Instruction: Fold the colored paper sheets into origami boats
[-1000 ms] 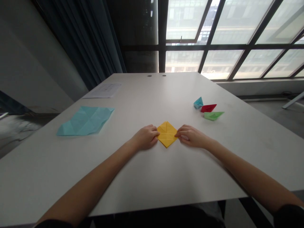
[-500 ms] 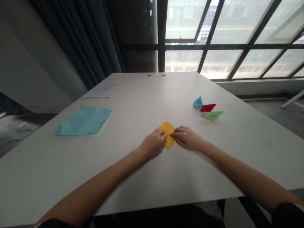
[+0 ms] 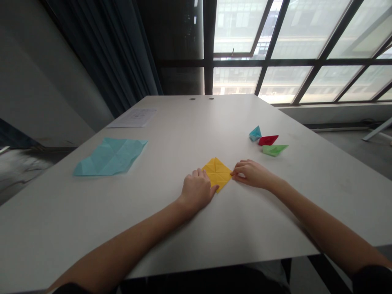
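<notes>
A folded yellow paper square lies flat like a diamond on the white table. My left hand rests on its lower left edge, fingers curled and thumb against the paper's bottom corner. My right hand pinches the paper's right corner with curled fingers. Both forearms reach in from the near edge.
Three small folded paper boats sit to the right: a blue boat, a red boat and a green boat. A creased light blue sheet lies at the left. A white printed sheet lies farther back.
Both hands had come together over the middle of the yellow paper. Now my right hand has slid back out to the right corner and my left hand has dropped to the lower left edge.
</notes>
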Tool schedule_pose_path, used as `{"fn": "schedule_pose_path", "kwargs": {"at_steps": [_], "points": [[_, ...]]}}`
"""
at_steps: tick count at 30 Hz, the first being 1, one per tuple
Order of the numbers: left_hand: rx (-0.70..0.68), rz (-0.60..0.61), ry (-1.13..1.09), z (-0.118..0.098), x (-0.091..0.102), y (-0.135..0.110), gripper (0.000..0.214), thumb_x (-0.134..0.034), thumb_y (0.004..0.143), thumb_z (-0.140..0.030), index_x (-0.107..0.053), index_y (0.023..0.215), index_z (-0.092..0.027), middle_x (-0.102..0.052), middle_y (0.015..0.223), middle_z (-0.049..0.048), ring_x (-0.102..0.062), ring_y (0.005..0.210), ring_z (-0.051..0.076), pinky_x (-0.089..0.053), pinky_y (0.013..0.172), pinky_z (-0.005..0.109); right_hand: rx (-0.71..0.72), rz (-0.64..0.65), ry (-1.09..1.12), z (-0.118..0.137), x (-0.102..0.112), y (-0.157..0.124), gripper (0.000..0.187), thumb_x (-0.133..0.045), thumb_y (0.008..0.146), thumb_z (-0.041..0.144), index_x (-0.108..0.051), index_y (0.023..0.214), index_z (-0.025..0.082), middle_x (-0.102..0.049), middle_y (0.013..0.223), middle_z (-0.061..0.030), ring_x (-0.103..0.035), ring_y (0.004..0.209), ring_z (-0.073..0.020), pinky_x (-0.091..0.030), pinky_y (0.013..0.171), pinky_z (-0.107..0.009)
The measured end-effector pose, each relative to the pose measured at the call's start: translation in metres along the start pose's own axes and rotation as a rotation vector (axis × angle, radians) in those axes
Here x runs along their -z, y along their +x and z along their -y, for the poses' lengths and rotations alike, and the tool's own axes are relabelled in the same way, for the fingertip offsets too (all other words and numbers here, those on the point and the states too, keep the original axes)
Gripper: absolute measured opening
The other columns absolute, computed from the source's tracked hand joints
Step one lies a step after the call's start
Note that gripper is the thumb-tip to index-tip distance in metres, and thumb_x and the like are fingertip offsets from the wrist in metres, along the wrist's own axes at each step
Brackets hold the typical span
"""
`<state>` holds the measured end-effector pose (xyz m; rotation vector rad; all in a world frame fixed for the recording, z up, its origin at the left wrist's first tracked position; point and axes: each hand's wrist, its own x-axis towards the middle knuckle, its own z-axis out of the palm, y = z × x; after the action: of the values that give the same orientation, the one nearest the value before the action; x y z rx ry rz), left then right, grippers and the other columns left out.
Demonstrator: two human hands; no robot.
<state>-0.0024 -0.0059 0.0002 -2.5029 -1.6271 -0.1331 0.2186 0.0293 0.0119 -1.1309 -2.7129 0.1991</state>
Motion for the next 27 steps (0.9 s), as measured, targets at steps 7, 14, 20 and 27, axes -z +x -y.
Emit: {"fn": "schedule_pose_path", "kwargs": {"at_steps": [7, 14, 20, 27], "points": [[-0.246, -0.074, -0.14, 0.011, 0.002, 0.008, 0.048, -0.047, 0.076, -0.048, -0.05, 0.112, -0.016, -0.05, 0.118, 0.014, -0.041, 0.109, 0.028, -0.031, 0.091, 0.041, 0.05, -0.072, -0.031, 0.0, -0.009, 0.004, 0.021, -0.045, 0.084, 0.03, -0.064, 0.086, 0.021, -0.063, 0.083, -0.0056, -0.056, 0.078, -0.0162, -0.04, 0.073, -0.029], [-0.31, 0.01, -0.202, 0.01, 0.002, 0.009, 0.038, -0.04, 0.081, -0.049, -0.056, 0.093, -0.016, -0.058, 0.096, 0.012, -0.051, 0.093, 0.024, -0.043, 0.075, 0.034, 0.133, -0.066, -0.084, 0.01, -0.012, 0.005, 0.026, -0.04, 0.087, 0.032, -0.063, 0.085, 0.019, -0.063, 0.081, -0.0067, -0.055, 0.077, -0.0158, -0.038, 0.073, -0.029], [-0.345, 0.009, -0.322, 0.013, 0.003, 0.01, 0.04, -0.037, 0.082, -0.051, -0.056, 0.093, -0.018, -0.059, 0.093, 0.0087, -0.054, 0.087, 0.02, -0.045, 0.072, 0.031, 0.066, -0.105, -0.107, 0.011, -0.01, 0.005, 0.033, -0.04, 0.086, 0.037, -0.062, 0.071, 0.018, -0.063, 0.078, -0.0068, -0.055, 0.075, -0.0162, -0.036, 0.073, -0.03], [-0.012, -0.115, -0.326, 0.03, -0.011, 0.021, 0.031, -0.048, 0.078, -0.038, -0.055, 0.102, -0.02, -0.058, 0.098, 0.0065, -0.051, 0.093, 0.022, -0.044, 0.074, 0.032, 0.021, -0.108, -0.069, -0.004, -0.018, 0.006, 0.023, -0.043, 0.085, 0.023, -0.061, 0.098, 0.022, -0.061, 0.094, -0.0068, -0.053, 0.086, -0.0184, -0.041, 0.077, -0.032]]}}
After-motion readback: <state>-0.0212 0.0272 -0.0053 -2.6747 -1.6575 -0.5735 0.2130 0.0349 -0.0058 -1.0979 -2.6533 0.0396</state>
